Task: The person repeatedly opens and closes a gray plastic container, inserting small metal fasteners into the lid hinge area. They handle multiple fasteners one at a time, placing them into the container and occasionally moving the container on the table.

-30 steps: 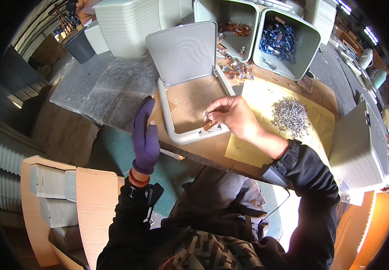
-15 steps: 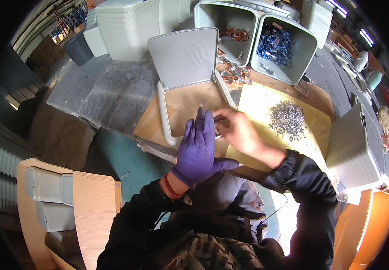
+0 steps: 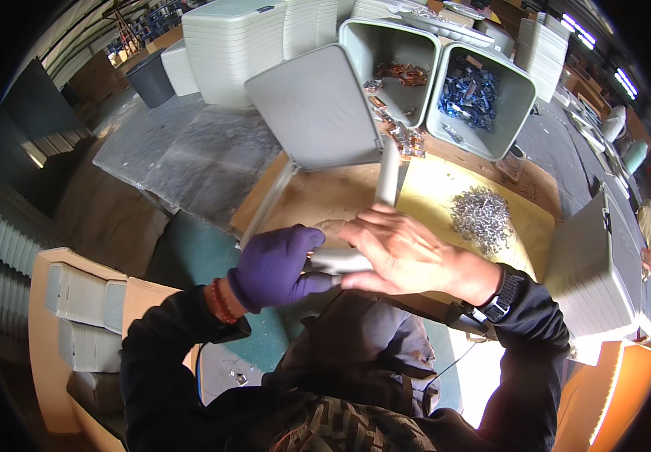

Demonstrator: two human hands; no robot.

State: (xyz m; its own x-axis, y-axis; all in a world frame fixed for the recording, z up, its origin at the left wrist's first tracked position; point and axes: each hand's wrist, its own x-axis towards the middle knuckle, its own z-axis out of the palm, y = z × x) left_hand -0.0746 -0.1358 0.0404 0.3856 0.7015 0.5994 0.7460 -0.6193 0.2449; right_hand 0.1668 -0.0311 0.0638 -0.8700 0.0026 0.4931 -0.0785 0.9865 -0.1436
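A grey plastic bin-lid frame [image 3: 388, 175] has its hinged flap [image 3: 310, 105] swung up and back, and its near side is tilted up off the cardboard. My left hand [image 3: 274, 270], in a purple glove, is closed round the near edge at the left. My bare right hand [image 3: 404, 252] grips the near right corner, its fingers over the rim and its thumb stretched toward the left thumb. Right of the frame, a pile of small shiny metal parts [image 3: 481, 218] lies on a yellow sheet [image 3: 425, 188]. Whether either hand also holds a small part is hidden.
Beyond the frame, one grey bin [image 3: 352, 47] holds orange-wrapped pieces and another bin [image 3: 484, 139] holds blue ones; orange pieces [image 3: 408, 139] spill in front. Stacked grey plastic pieces [image 3: 224, 64] stand at the back left, and more [image 3: 589, 264] at the right. A cardboard box [image 3: 43, 339] sits at lower left.
My left hand has moved left and down from flat and outstretched to gripping the near edge. My right hand has come down onto the near right corner. The frame has shifted and tilted.
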